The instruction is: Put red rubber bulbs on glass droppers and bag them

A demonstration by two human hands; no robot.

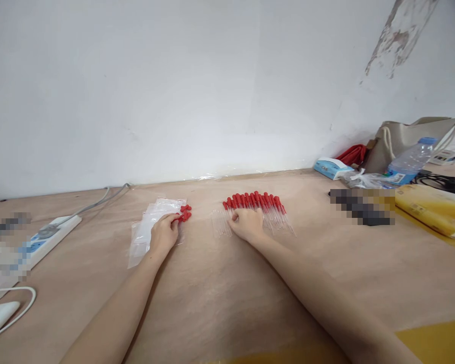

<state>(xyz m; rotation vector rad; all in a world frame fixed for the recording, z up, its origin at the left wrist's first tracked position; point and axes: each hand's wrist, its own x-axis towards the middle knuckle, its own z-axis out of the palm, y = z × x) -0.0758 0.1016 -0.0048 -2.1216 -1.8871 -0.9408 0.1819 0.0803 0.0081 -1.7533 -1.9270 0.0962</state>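
Observation:
My left hand (164, 234) has its fingertips pinched together on a red rubber bulb at the edge of a small pile of red rubber bulbs (187, 215). These lie by the right edge of a stack of clear plastic zip bags (142, 241). My right hand (247, 223) is closed, thumb and fingers together, over thin clear dropper tubes (219, 224) lying side by side; what is between its fingertips is hidden. Beyond and right of it, droppers with red bulbs (255, 199) lie in a row, bulbs towards the wall, their clear tubes partly behind the hand.
A white power strip (56, 237) with a grey cable lies on the left of the table (197, 313). At the right are a blue-and-white box (331, 168), a plastic bottle (413, 159), a beige bag (387, 141) and a yellow packet (432, 207). The wall closes the back.

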